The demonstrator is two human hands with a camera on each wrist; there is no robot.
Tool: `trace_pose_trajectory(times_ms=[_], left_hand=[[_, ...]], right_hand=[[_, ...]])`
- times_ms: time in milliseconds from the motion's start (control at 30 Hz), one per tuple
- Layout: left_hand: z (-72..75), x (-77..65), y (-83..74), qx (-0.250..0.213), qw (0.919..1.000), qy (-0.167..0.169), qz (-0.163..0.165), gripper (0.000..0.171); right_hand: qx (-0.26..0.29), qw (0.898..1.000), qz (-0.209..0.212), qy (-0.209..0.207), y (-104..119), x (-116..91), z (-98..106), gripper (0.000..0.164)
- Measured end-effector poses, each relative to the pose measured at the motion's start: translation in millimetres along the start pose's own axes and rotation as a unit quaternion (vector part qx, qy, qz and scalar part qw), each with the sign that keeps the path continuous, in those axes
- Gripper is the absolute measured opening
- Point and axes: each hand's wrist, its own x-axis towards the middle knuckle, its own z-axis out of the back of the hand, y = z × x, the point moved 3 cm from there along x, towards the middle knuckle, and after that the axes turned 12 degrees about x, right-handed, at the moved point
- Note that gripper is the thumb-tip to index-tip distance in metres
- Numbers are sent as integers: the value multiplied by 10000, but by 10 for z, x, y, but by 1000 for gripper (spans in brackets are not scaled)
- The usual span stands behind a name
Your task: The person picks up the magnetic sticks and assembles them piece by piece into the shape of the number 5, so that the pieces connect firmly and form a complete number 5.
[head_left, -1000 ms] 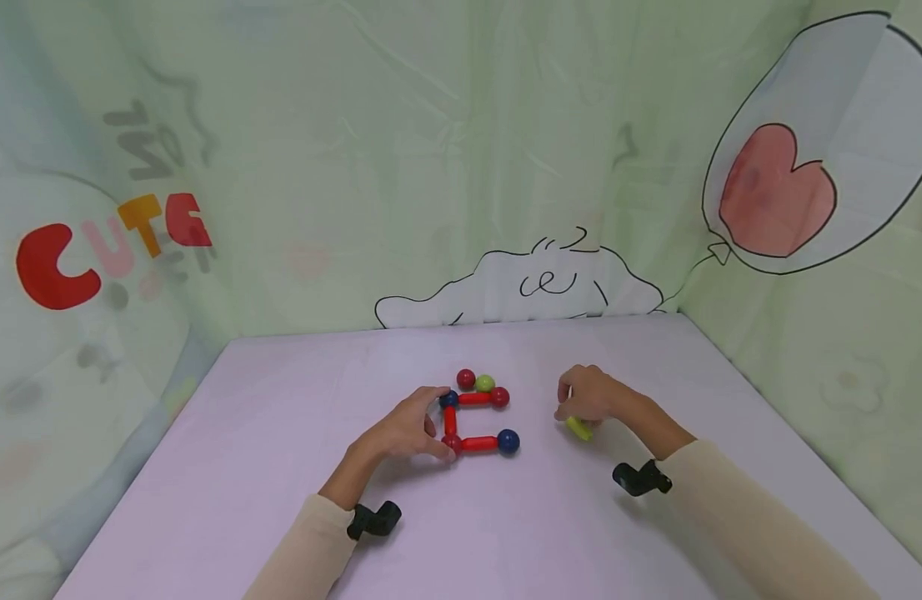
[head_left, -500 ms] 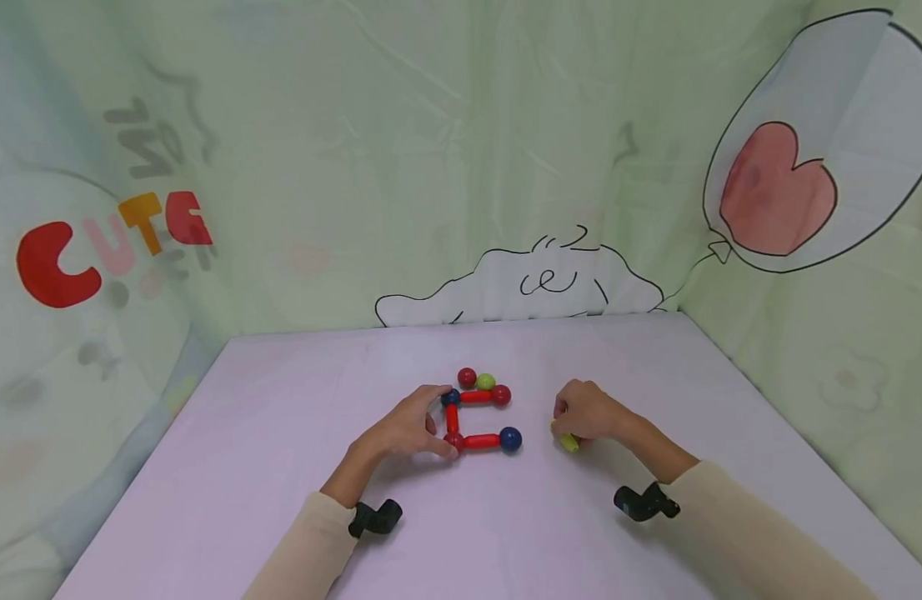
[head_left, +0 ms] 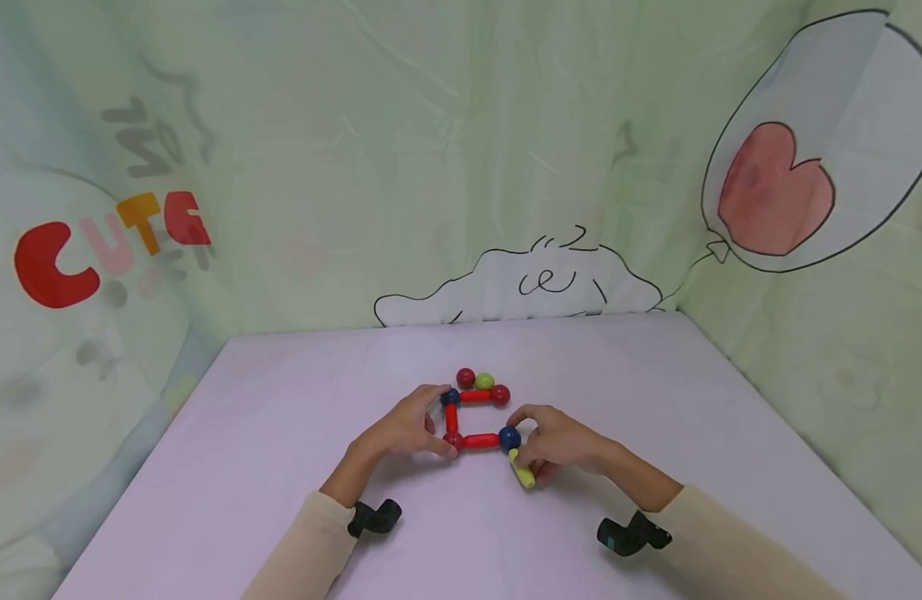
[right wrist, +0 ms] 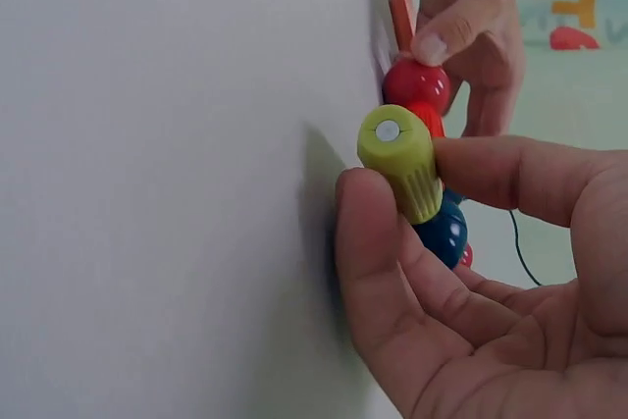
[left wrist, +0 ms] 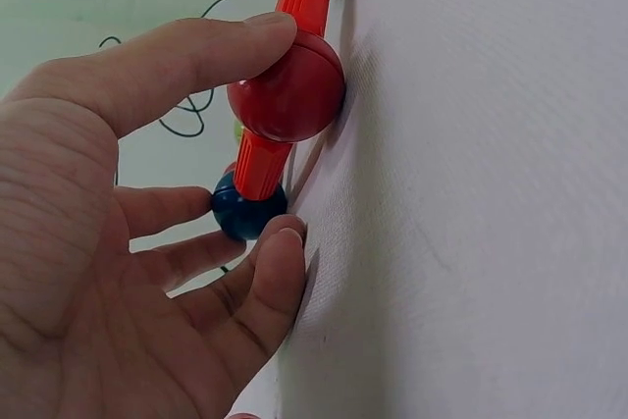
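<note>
A C-shaped frame of red magnetic rods and balls lies on the table. My left hand (head_left: 407,425) holds its left side, thumb on the near red ball (left wrist: 292,90) and fingers at the far blue ball (left wrist: 247,213). A red rod (head_left: 481,441) runs from the near red ball to the right-hand blue ball (head_left: 509,438). My right hand (head_left: 562,437) pinches a yellow-green magnetic rod (right wrist: 397,159) between thumb and fingers. The rod's far end is right at that blue ball, while its pale round end points toward the right wrist camera.
Behind the frame sit a loose-looking red ball (head_left: 465,378) and a green ball (head_left: 485,382), close to the red ball (head_left: 500,395) at the frame's far right end. A printed cloth wall (head_left: 318,208) stands along the table's (head_left: 296,467) back edge.
My right hand has moved left with the yellow-green rod, from apart on the right to the near right blue ball. The left hand and the frame have stayed nearly still.
</note>
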Motion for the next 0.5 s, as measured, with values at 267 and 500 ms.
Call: trace_pose_trajectory(times_ms=[267,500], left_hand=[[3,-8,-22,-22,10000,78,6,97],[5,5,-17,-15,9999,88,99,98]], right_hand=[[254,9995,-71,-170,-12,-1,-69,53],[-241,9989,39,-405,42,32,-8,41]])
